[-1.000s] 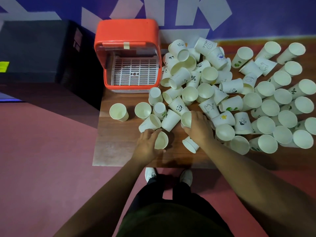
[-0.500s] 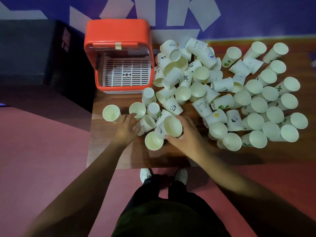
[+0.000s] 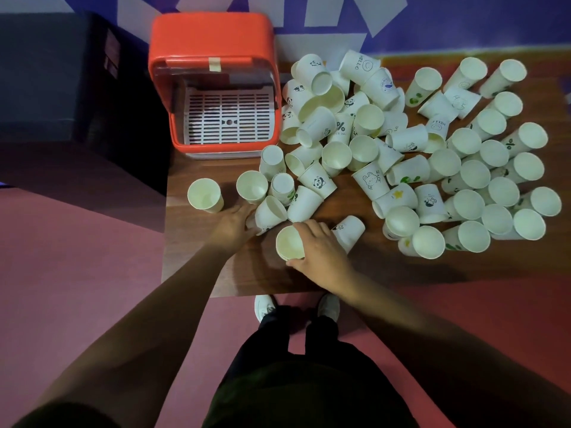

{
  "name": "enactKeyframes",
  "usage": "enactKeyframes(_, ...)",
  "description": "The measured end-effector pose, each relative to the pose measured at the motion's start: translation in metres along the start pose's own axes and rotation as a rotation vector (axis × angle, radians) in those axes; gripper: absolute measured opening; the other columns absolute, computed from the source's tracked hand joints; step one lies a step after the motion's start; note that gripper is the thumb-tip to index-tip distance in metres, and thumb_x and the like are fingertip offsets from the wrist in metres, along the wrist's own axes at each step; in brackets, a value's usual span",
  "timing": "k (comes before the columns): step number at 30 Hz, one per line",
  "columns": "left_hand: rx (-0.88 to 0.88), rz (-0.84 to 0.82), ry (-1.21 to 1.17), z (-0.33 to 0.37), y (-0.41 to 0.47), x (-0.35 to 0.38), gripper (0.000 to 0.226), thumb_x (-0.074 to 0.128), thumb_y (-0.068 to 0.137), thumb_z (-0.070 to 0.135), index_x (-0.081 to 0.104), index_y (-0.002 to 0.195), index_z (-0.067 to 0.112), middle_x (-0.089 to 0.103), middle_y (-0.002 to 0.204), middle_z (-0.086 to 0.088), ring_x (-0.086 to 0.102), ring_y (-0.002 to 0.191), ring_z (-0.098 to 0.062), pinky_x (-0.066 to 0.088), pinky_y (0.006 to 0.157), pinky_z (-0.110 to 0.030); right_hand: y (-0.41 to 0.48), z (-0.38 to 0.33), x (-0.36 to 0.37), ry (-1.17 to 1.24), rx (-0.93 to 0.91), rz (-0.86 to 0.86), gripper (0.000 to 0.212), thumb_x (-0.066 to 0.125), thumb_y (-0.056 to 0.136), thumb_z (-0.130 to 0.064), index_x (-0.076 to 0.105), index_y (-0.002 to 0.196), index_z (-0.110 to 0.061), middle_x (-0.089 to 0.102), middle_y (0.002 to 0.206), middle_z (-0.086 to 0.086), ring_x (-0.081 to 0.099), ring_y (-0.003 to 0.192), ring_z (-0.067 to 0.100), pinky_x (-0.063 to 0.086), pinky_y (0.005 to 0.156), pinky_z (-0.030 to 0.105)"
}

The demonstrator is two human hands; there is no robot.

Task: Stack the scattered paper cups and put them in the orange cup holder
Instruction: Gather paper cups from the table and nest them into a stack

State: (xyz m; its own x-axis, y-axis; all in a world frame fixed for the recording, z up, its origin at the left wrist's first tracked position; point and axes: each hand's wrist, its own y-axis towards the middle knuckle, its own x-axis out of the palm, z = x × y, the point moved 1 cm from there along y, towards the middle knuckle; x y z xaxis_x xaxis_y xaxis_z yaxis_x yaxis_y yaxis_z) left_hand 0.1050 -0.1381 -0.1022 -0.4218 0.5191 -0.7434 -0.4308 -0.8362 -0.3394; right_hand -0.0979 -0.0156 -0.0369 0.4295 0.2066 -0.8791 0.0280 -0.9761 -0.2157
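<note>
Cup (image 3: 289,243) now lower, in right fingers (image 3: 309,230)

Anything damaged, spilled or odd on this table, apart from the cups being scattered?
One thing stands out: a strip of tape is stuck on the clear lid of the orange cup holder. The paper cups lie mostly tipped in a heap, none visibly crushed, and nothing is spilled.

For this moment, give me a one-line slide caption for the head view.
Right hand grips an upright paper cup, left hand touches a tipped cup; orange cup holder holds none.
</note>
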Motion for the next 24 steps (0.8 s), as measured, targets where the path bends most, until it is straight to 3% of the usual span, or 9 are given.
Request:
enactKeyframes(5,-0.012,-0.018,-0.075,0.012,0.0,-0.001,0.08,0.084,0.082,0.027,0.044,0.151,0.02,0.059,0.144,-0.008,0.054,0.132,-0.029,0.043,0.11,-0.041,0.001,-0.003,0.008,-0.05,0.018,0.005,0.087,0.083,0.07,-0.048,0.044,0.141,-0.015,0.051,0.133,0.006,0.048,0.118,0.027,0.044,0.098,0.04)
enactKeyframes(9,0.02,-0.001,-0.11,0.016,-0.001,0.002,0.079,0.084,0.081,0.019,0.048,0.151,0.017,0.058,0.146,-0.009,0.053,0.133,-0.028,0.037,0.108,-0.032,-0.002,0.008,0.0,0.147,0.088,0.002,0.084,0.078,0.075,-0.052,0.046,0.141,-0.01,0.048,0.135,0.011,0.046,0.125,0.029,0.041,0.105,0.041)
enactKeyframes(12,0.019,0.047,-0.168,0.016,-0.011,-0.002,0.069,0.085,0.08,0.02,0.056,0.142,0.015,0.062,0.14,-0.006,0.058,0.125,-0.025,0.043,0.105,-0.034,-0.01,0.033,-0.019,0.25,0.221,0.172,0.053,0.064,0.092,-0.032,0.051,0.136,-0.005,0.05,0.136,0.012,0.045,0.127,0.027,0.041,0.105,0.039)
enactKeyframes(14,0.009,0.081,-0.255,0.016,-0.024,-0.006,0.062,0.085,0.08,0.02,0.058,0.136,0.018,0.064,0.131,0.002,0.061,0.114,-0.014,0.049,0.099,-0.032,-0.013,0.057,-0.029,0.166,0.267,0.195,0.047,0.059,0.092,-0.014,0.05,0.138,-0.004,0.049,0.138,0.013,0.046,0.129,0.03,0.042,0.107,0.043)
enactKeyframes(17,-0.007,0.098,-0.423,0.016,-0.046,-0.011,0.061,0.084,0.083,0.016,0.051,0.133,0.029,0.06,0.124,0.012,0.057,0.104,0.007,0.048,0.088,-0.021,-0.01,0.082,-0.03,0.014,0.212,0.0,0.068,0.059,0.083,0.001,0.042,0.147,-0.012,0.039,0.15,0.01,0.038,0.138,0.031,0.034,0.113,0.044)
enactKeyframes(21,-0.029,0.107,-0.554,0.023,-0.064,-0.018,0.075,0.08,0.087,0.011,0.036,0.137,0.046,0.054,0.123,0.032,0.055,0.106,0.016,0.049,0.084,-0.009,-0.004,0.088,-0.02,-0.286,0.12,-0.224,0.077,0.061,0.086,-0.003,0.031,0.153,-0.027,0.028,0.158,0.007,0.022,0.147,0.028,0.021,0.118,0.044)
enactKeyframes(24,-0.019,0.082,-0.635,0.034,-0.071,-0.017,0.076,0.073,0.092,0.007,0.03,0.144,0.042,0.053,0.131,0.019,0.055,0.104,0.017,0.049,0.084,-0.008,-0.002,0.088,-0.012,-0.402,0.123,-0.297,0.075,0.061,0.089,-0.013,0.027,0.153,-0.032,0.033,0.151,0.009,0.027,0.141,0.03,0.026,0.114,0.045)
